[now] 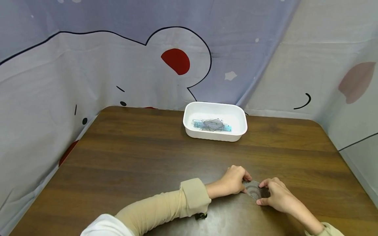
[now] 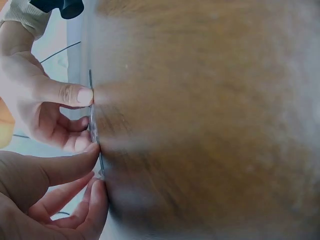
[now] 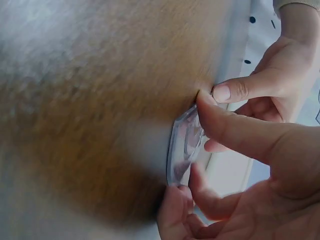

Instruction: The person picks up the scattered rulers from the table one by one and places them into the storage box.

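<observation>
A clear plastic protractor (image 1: 253,188) with curved bands lies low over the brown table, between both hands. My left hand (image 1: 234,179) pinches its left side with thumb and fingers. At the opposite side, my right hand (image 1: 278,196) grips its edge, thumb nearest me and fingers at the far corner. The right wrist view shows the protractor (image 3: 181,145) tilted, its rim between the right thumb and fingers. Seen edge-on in the left wrist view, it is a thin line, and the fingers hide part of it.
A white plastic tray (image 1: 214,135) stands at the table's back edge. Inside it lie several clear and bluish rulers and set squares (image 1: 213,125), overlapping. A patterned curtain (image 1: 141,68) hangs behind the wooden table (image 1: 133,157).
</observation>
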`<state>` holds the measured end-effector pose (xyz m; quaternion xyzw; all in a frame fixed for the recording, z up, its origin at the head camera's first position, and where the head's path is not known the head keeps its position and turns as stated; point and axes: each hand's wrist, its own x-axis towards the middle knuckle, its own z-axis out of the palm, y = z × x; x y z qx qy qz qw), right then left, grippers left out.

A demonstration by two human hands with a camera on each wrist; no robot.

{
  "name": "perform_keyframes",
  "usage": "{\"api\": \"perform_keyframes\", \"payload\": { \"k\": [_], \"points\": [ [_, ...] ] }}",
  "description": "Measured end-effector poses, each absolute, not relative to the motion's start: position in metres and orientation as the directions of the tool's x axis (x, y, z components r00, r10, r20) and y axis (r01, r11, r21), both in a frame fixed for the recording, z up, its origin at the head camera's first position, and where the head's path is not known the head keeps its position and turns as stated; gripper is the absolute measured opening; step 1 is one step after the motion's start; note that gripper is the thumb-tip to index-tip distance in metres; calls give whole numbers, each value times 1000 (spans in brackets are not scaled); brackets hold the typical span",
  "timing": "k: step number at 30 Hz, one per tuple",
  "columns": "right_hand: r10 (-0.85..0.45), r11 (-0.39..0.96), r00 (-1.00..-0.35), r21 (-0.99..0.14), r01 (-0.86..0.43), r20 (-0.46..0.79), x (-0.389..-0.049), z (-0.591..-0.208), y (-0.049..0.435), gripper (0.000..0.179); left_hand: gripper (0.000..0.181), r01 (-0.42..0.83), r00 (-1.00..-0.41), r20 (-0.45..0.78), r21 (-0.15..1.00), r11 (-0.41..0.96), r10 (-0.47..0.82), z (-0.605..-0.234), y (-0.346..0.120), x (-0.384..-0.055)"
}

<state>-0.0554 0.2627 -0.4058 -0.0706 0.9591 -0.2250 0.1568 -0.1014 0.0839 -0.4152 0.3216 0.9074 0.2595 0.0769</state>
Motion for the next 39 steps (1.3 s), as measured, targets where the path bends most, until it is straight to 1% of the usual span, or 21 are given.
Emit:
{"api": "perform_keyframes", "payload": {
  "k": [3, 5, 8, 12, 17, 20, 24, 26, 28, 31, 33, 36, 38, 39],
  "points": [
    [-164, 904, -949, -427, -35, -268, -53, -404, 261, 64, 36, 542, -783, 26, 518, 661, 622, -415, 83, -101],
    [-156, 909, -950, -415, -31, -269, -52, -403, 260, 67, 37, 536, -789, 19, 512, 671, 615, -415, 84, -100],
    [-174, 910, -949, -410, -52, -264, -52, -402, 259, 64, 39, 539, -792, 9, 479, 693, 610, -413, 84, -98],
    [-194, 903, -943, -426, -63, -271, -53, -401, 259, 61, 41, 569, -781, 13, 426, 704, 624, -411, 85, -96],
    [-197, 889, -934, -455, -42, -298, -55, -401, 261, 62, 40, 591, -771, 25, 403, 699, 637, -411, 85, -94],
    [-195, 890, -933, -454, -39, -302, -56, -401, 262, 62, 40, 600, -766, 23, 386, 701, 643, -411, 86, -95],
    [-200, 897, -934, -439, -53, -297, -58, -400, 260, 61, 42, 611, -752, -11, 362, 704, 659, -409, 86, -98],
    [-211, 898, -934, -434, -69, -289, -58, -400, 259, 61, 47, 617, -740, -46, 350, 705, 671, -408, 86, -99],
    [-223, 898, -932, -432, -82, -286, -58, -399, 257, 56, 52, 621, -730, -81, 337, 708, 678, -406, 85, -100],
    [-237, 902, -930, -419, -103, -280, -58, -399, 255, 52, 55, 631, -729, -87, 299, 716, 679, -405, 85, -99],
    [-222, 912, -933, -399, -96, -283, -58, -398, 254, 52, 52, 632, -740, -70, 269, 727, 669, -405, 87, -97],
    [-194, 921, -937, -382, -72, -292, -58, -396, 257, 64, 39, 622, -766, -21, 224, 750, 642, -405, 89, -93],
    [-191, 903, -929, -427, -40, -316, -56, -394, 263, 72, 32, 610, -782, 6, 213, 763, 624, -405, 90, -90],
    [-205, 880, -919, -474, -22, -337, -55, -393, 267, 74, 30, 604, -789, 18, 215, 768, 615, -405, 90, -90]
  ]
}}
